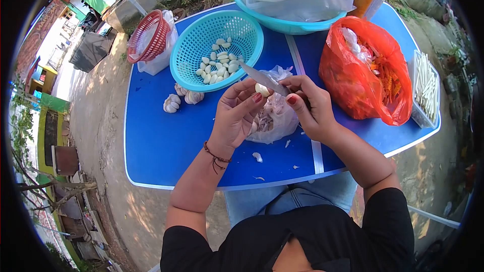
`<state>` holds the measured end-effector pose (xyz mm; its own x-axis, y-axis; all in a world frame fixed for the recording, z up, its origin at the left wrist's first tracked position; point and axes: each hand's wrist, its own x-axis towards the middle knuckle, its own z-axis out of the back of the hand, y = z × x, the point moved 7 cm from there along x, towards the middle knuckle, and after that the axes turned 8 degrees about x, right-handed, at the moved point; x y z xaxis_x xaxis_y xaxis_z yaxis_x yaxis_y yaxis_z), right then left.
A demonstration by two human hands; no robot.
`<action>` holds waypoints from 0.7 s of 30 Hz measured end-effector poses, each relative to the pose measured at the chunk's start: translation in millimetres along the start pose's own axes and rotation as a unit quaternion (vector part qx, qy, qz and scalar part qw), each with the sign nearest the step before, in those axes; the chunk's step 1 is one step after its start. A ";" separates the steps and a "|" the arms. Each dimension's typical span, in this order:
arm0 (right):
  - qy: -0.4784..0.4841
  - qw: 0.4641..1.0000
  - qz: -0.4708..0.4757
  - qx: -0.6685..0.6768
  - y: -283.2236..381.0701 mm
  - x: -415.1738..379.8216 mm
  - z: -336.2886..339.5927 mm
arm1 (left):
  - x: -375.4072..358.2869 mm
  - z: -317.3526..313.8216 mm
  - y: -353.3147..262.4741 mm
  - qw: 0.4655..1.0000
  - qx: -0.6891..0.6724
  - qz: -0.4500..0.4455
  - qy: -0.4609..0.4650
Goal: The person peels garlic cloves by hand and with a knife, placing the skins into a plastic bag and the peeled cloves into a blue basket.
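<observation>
Between the thumb and fingers of my left hand (pixel 239 105) is a pale garlic clove (pixel 262 89). My right hand (pixel 310 103) is closed around a knife (pixel 262 78), its blade pointing up and left, right beside the clove. Both hands are over a clear plastic bag (pixel 282 121) of garlic skins. Beyond them, a turquoise colander (pixel 189 48) holds several peeled cloves (pixel 219 65). Whole garlic bulbs (pixel 172 103) lie on the blue table left of my left hand. The knife's handle is mostly hidden in my right fingers.
A red plastic bag (pixel 338 78) with orange-red contents sits at the right. Next to it stands a clear box of white sticks (pixel 426 88). At the back are a turquoise basin (pixel 302 26) bearing plastic containers, and a red basket (pixel 146 45). Skin scraps (pixel 257 157) lie near the table's front edge.
</observation>
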<state>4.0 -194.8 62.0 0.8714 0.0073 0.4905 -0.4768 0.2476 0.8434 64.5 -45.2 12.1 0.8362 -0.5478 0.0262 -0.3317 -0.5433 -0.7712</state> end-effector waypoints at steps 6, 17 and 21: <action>0.008 0.999 0.013 0.048 0.0 -2.0 -4.0 | 0.7 -3.6 -2.0 0.998 0.051 -0.033 0.025; 0.069 0.997 0.001 -0.026 3.6 -2.2 -13.6 | -0.7 -3.9 -4.9 0.996 0.029 -0.069 0.049; 0.047 0.997 0.042 -0.037 5.2 -0.9 -12.9 | -0.8 -1.1 -4.3 0.997 0.032 -0.061 0.042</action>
<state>2.2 -181.0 63.1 0.8372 0.1216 0.5332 -0.5421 0.3125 0.7800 64.8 -43.1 16.1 0.8287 -0.5321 0.1736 -0.1988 -0.5698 -0.7974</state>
